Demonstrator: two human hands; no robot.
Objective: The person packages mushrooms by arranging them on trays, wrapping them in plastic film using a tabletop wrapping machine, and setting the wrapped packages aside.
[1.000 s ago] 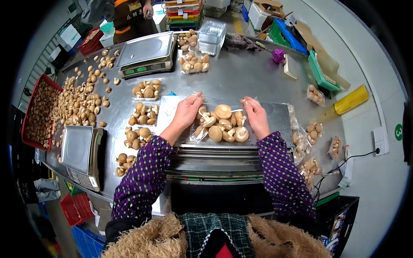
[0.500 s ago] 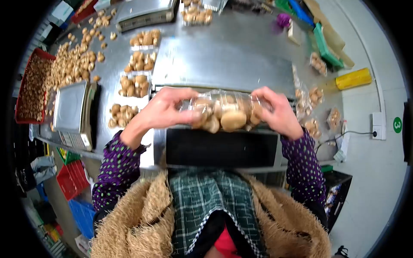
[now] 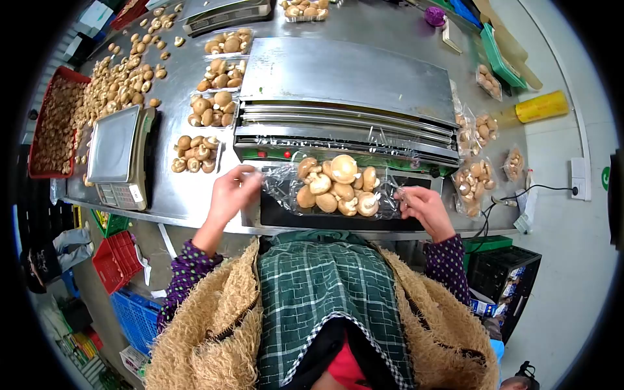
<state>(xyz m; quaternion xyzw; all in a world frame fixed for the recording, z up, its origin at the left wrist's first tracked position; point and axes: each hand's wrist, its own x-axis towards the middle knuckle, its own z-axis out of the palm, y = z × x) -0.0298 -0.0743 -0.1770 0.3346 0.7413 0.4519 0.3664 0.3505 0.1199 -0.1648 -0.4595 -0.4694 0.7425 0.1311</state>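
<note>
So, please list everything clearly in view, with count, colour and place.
Pack: 1, brown mushrooms in clear film, centre
Machine: 1, silver, beyond pack
Table: 1, grey, beneath machine
Trays: at least 5, clear, machine's left and beyond
Loose mushrooms: many, brown, table's left
Scales: 2, grey, near left, far left
Other packs: at least 4, brown, table's right
Roll: 1, yellow, right
Object: 1, purple, far right
Shallow tray: 1, green, far right
Crates: several, red, blue, green, black, both sides
Socket: 1, white, right
Apron: 1, green, bottom centre
Coat: 1, tan, bottom
Left hand: 1, purple-sleeved, pack's left
Right hand: 1, purple-sleeved, pack's right
</note>
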